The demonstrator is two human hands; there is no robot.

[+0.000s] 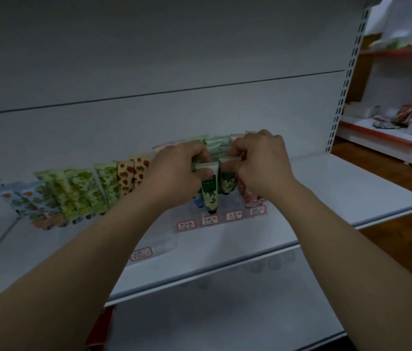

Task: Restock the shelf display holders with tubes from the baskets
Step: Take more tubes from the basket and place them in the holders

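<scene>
While both hands work over the clear acrylic display holder [235, 209] on the white metal shelf [339, 188], each holds 1 tube. The left hand [177, 173] pinches the pale crimped end of a dark green flower-printed plastic tube [210, 191], which hangs cap down over a front slot of the holder. The right hand [258, 165], at 3 o'clock of the left, curls its fingers round the crimp of a second dark green tube [227, 182], just beside the first.

Handling, as judged: the tubes look light, soft-walled and glossy, so likely to slip or dent if squeezed mid-body. The flat crimp is the stiffest part and the sound place to grip.

Not verifiable:
1. The baskets are out of view.
2. The holder's walls are transparent and hard to trace, so I cannot tell whether either cap touches the slot floor.
3. Print on the red-bordered labels [210, 220] is illegible.
4. The right fingertips and the tubes behind both hands are hidden.
5. The row of green and orange patterned tubes [103, 186] at 9 o'clock is blurred.
</scene>
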